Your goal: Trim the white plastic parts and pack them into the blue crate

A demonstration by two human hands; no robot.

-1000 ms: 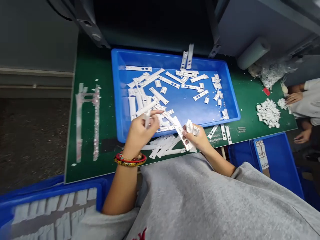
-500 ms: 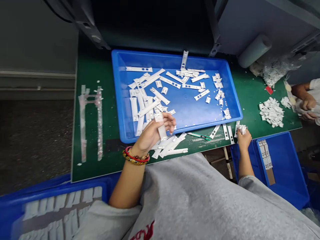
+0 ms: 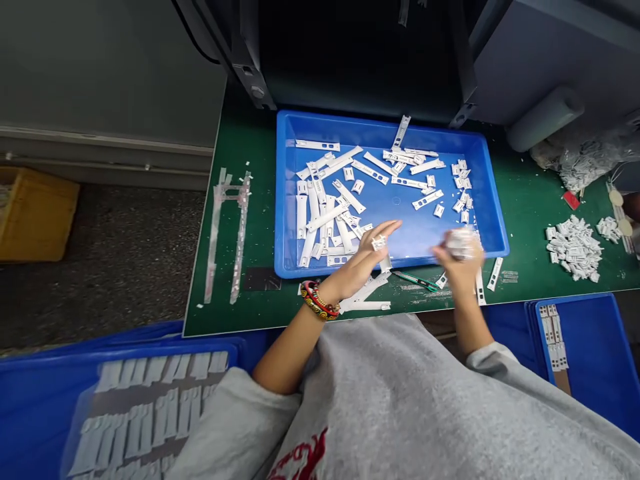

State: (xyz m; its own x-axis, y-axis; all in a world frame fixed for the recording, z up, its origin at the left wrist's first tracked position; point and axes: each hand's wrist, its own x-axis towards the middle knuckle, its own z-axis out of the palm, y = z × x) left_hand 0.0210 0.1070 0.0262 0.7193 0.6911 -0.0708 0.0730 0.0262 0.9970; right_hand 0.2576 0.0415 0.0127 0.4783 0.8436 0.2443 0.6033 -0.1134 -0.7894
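Over the near rim of the blue tray [image 3: 500, 248], my left hand [image 3: 353, 270] holds a white plastic strip [image 3: 385, 262], seen nearly end-on, its fingers stretched forward. A small white plastic clip [image 3: 379, 243] shows at the strip's upper end. My right hand [image 3: 463, 270], smeared by motion, is closed around a bunch of small white plastic clips [image 3: 461, 243] near the tray's front right corner. White strips [image 3: 325, 217] and loose clips lie in the tray. More strips [image 3: 367, 305] rest on the table below my left hand.
A green cutter knife [image 3: 416, 281] lies at the tray's front edge on the green table [image 3: 265, 313]. To the right are a heap of white clips [image 3: 575, 248] and a plastic roll [image 3: 545, 119]. Blue bins [image 3: 595, 360] with white parts stand below the table on both sides.
My right hand has moved left with the clips, from the table's front edge to the tray's front right. My left hand has turned, its fingers now stretched out. The whole view has shifted.
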